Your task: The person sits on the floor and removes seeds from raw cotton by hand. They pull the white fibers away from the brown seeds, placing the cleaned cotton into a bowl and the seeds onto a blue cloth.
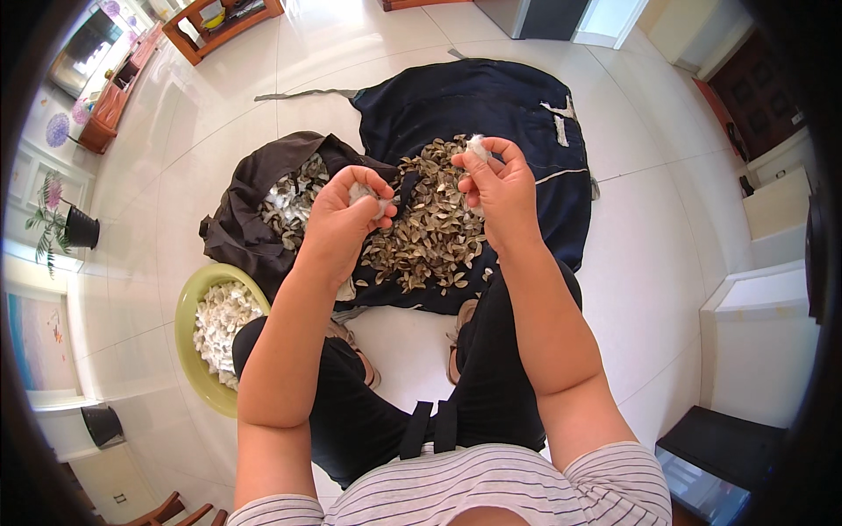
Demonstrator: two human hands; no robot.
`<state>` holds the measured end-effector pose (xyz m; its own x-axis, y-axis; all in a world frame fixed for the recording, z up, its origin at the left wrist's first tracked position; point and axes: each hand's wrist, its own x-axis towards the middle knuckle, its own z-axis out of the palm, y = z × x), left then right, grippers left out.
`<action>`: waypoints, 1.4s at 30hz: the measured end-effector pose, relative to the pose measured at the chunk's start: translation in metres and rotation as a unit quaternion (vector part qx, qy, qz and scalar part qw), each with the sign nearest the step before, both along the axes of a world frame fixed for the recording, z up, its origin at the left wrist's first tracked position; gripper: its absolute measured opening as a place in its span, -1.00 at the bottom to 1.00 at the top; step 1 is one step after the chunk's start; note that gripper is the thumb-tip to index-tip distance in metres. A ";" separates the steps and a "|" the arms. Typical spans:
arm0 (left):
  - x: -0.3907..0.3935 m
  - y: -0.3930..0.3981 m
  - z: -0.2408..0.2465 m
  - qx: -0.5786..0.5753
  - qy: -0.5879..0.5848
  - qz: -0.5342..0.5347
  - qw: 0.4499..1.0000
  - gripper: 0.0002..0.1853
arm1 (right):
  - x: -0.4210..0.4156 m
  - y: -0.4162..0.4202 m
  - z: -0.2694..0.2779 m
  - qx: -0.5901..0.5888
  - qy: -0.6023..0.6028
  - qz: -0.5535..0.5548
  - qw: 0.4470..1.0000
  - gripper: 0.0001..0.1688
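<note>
My left hand (352, 214) is closed around a cotton boll (368, 197) with greyish-white fibre, above the edge of a dark brown cloth sack (247, 181). Between the thumb and fingers of my right hand (503, 181) is a tuft of white cotton (478, 147), over a dark blue cloth (460, 85). Below and between the hands, a heap of dry brown husks (427, 230) lies on the blue cloth. Unopened-looking husks with white cotton (289, 200) show in the sack's mouth. A green plastic basin (185, 329) at my left knee holds white cotton (227, 322).
Pale floor tiles (658, 217) surround the cloth. My knees and shoes flank its near edge. A wooden stand (197, 39) is at the far left, potted plants (82, 227) are along the left wall, and a black-topped box (720, 447) stands at the lower right.
</note>
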<state>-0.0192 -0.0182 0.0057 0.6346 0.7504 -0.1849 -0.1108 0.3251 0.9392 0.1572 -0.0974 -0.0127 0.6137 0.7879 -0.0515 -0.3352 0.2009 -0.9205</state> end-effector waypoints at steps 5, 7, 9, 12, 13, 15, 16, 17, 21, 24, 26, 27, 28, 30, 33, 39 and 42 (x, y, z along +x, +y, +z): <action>0.005 -0.003 0.001 0.008 -0.001 -0.025 1.000 -0.90 | -0.006 -0.001 -0.002 -0.030 -0.001 0.080 0.996 -0.74; 0.007 -0.005 -0.001 0.010 0.003 -0.028 1.000 -0.87 | -0.014 -0.001 -0.002 -0.050 0.009 0.136 0.989 -0.72; 0.010 -0.007 -0.002 0.011 0.002 -0.019 1.000 -0.83 | -0.024 -0.003 0.001 -0.062 0.031 0.198 0.978 -0.70; 0.009 -0.006 -0.003 0.026 0.017 -0.019 0.999 -0.79 | -0.033 -0.004 0.001 -0.049 -0.029 0.233 0.971 -0.58; 0.008 -0.006 -0.004 0.034 0.025 -0.021 0.999 -0.78 | -0.034 -0.004 0.001 -0.038 -0.043 0.239 0.969 -0.56; 0.005 -0.002 -0.006 0.031 0.025 -0.021 0.999 -0.79 | -0.032 -0.003 -0.002 -0.023 -0.020 0.248 0.968 -0.53; 0.004 -0.001 -0.006 0.030 0.025 -0.021 0.999 -0.79 | -0.030 -0.003 -0.004 -0.018 -0.002 0.250 0.968 -0.54; 0.003 0.000 -0.006 0.021 0.014 -0.021 0.999 -0.81 | -0.029 -0.003 -0.004 -0.012 0.017 0.252 0.968 -0.55; 0.002 -0.001 -0.005 -0.029 -0.021 0.003 0.999 -0.82 | -0.024 0.001 -0.004 0.007 0.204 0.246 0.947 -0.48; 0.003 -0.002 0.001 -0.098 -0.037 0.032 0.994 -0.84 | -0.022 0.003 -0.009 0.022 0.247 0.235 0.940 -0.39; 0.004 -0.002 0.001 -0.093 -0.021 0.016 0.995 -0.87 | -0.023 0.003 -0.009 0.010 0.257 0.213 0.943 -0.36; 0.003 -0.003 0.001 -0.060 0.001 -0.008 0.998 -0.88 | -0.023 0.004 -0.009 0.012 0.272 0.214 0.938 -0.36; 0.002 -0.004 0.001 -0.026 0.023 -0.031 0.999 -0.88 | -0.022 0.004 -0.009 0.014 0.287 0.216 0.933 -0.36; 0.006 -0.013 0.006 0.147 0.085 -0.060 0.984 -0.85 | -0.020 0.005 -0.012 0.021 0.318 0.222 0.922 -0.37; 0.011 -0.023 0.005 0.387 0.137 -0.091 0.907 -0.70 | -0.018 0.005 -0.017 0.025 0.353 0.227 0.907 -0.37; 0.013 -0.019 -0.007 0.380 0.130 -0.072 0.913 -0.73 | -0.019 0.003 -0.009 0.021 0.395 0.221 0.891 -0.37; 0.010 -0.013 0.002 0.137 0.096 -0.074 0.983 -0.82 | -0.016 0.003 -0.009 0.026 0.403 0.213 0.890 -0.37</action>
<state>-0.0095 -0.0314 0.0078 0.7142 0.6903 -0.1159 0.1059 0.0571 0.9927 0.1413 -0.0940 -0.0213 0.0383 0.9542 -0.2969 -0.9380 -0.0681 -0.3400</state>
